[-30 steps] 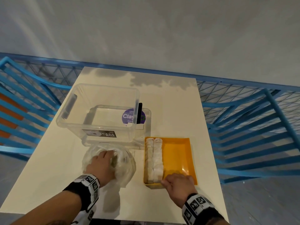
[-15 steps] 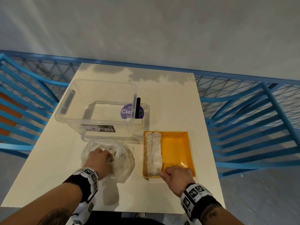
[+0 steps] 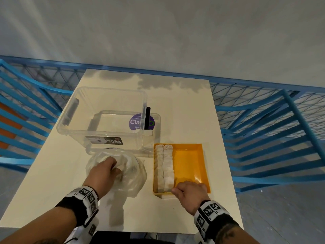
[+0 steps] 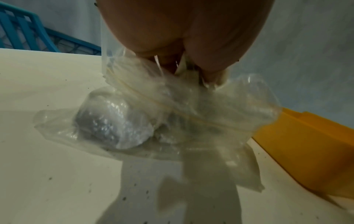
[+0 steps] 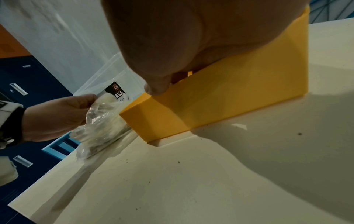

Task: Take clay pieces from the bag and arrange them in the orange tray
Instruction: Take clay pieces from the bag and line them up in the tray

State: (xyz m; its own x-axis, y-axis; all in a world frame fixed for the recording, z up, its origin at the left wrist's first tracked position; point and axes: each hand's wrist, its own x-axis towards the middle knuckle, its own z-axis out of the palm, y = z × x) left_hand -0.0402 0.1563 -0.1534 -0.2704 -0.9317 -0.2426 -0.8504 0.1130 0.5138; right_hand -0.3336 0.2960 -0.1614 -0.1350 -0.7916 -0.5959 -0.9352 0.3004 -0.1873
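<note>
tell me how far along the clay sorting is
Done: two rows of clay pieces lie side by side along the left wall of the orange tray. In hand: the left hand is in the plastic bag, gripping inside it; the right hand holds the tray's near rim. Left: the bag's remaining clay and the bare right part of the tray.

clear box (image 3: 102, 118), cream table (image 3: 184, 117), blue railing (image 3: 263, 124)
</note>
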